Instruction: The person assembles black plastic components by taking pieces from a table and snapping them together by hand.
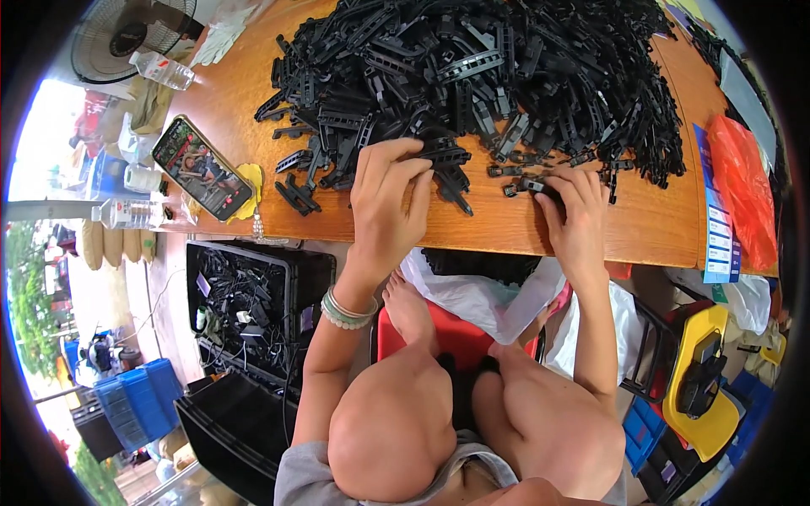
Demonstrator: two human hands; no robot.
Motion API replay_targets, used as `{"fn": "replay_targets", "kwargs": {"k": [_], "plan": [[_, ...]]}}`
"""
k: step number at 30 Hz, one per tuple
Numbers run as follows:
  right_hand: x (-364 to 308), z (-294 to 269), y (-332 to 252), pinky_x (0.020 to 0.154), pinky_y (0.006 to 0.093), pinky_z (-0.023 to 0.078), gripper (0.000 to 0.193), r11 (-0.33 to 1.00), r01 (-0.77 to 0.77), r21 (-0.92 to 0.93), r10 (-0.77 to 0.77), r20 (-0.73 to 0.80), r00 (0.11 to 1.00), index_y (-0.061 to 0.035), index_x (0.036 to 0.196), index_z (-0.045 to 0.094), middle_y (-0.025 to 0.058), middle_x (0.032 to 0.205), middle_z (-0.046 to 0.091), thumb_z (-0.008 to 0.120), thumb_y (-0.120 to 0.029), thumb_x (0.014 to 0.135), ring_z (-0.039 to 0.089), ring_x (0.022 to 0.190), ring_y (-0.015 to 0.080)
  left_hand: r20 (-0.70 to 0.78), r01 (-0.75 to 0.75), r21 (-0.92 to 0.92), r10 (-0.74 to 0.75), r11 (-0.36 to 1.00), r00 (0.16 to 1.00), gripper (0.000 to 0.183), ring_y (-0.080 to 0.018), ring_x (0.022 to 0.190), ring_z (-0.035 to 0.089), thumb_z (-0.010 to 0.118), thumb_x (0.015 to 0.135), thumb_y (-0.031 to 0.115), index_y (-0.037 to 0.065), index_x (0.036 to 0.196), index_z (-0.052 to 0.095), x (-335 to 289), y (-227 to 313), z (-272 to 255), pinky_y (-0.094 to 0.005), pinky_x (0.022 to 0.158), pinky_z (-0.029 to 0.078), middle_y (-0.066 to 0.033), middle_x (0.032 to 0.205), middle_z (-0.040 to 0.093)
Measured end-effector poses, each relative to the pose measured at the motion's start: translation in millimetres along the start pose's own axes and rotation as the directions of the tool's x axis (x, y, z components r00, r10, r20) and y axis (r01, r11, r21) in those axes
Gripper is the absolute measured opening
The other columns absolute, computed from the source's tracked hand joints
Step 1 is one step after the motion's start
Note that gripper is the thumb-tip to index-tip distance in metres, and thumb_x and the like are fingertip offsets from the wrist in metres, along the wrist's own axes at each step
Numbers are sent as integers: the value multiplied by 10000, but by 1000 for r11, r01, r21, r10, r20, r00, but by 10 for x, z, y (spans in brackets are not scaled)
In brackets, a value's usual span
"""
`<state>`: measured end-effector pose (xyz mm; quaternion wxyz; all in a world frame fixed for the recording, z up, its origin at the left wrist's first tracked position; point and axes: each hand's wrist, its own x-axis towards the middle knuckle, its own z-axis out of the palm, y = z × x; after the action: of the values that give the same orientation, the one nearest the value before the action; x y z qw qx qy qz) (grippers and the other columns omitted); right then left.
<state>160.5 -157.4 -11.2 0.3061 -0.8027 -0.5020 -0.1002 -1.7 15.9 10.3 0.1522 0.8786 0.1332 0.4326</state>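
A big heap of black plastic clips (396,76) covers the far part of the wooden table. At its near edge my left hand (388,190) is bent, thumb and index finger closed at the end of a slotted black clip (447,153); its grip is partly hidden. Another dark clip (456,199) slants just below. To the right, my right hand (580,211) pinches a small black clip (530,184) between thumb and fingers, low over the tabletop. Several more small clips (499,170) lie around those fingertips.
A phone (202,169) leans at the table's left, near plastic bottles (131,214) and a fan (126,38). A red plastic bag (742,190) lies at the right edge. Below left stands a black crate (245,295) of dark parts; a yellow chair (699,379) stands right.
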Motion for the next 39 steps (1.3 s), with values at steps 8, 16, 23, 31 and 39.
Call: {"fn": "replay_targets", "kwargs": {"k": [8,16,23,31,39], "plan": [[-81,-65,-56,717,305,431,199,910,-91,405,167,-157,973,2,915,651,99,898,633,714,-8,726,581,789,234,526,729,-645,-559,229,641,81,-102,734,606,487,912,-9,-34,989,492,-153,495,-67,-233,640,518,-73,825,583],[-178,-360,-489,634,311,494,228,814,-56,578,-7,107,994,-3,912,665,111,839,624,686,75,698,616,745,233,830,892,-436,-331,117,449,255,-80,531,554,506,942,95,-43,1126,616,-188,505,-42,-216,499,468,-42,672,593],[-297,-326,-520,639,309,498,227,827,-53,559,34,43,998,9,896,657,126,856,626,712,61,683,623,763,254,593,577,-494,-234,650,771,367,-343,811,642,650,833,52,-21,1174,536,-270,676,-154,-351,695,503,-209,952,638],[-367,-421,-605,738,355,469,384,869,-93,486,92,26,995,4,1019,606,142,861,624,749,-16,663,598,746,286,582,500,-511,-146,699,800,331,-338,787,636,665,799,29,-5,1117,581,-346,647,-156,-350,666,498,-176,916,645],[-504,-365,-497,662,341,468,283,839,-130,528,113,64,991,11,924,623,139,841,630,744,-23,671,596,739,288,556,482,-599,-101,639,825,316,-307,735,638,684,791,48,4,1094,604,-370,645,-56,-335,636,495,-168,893,657]]}}
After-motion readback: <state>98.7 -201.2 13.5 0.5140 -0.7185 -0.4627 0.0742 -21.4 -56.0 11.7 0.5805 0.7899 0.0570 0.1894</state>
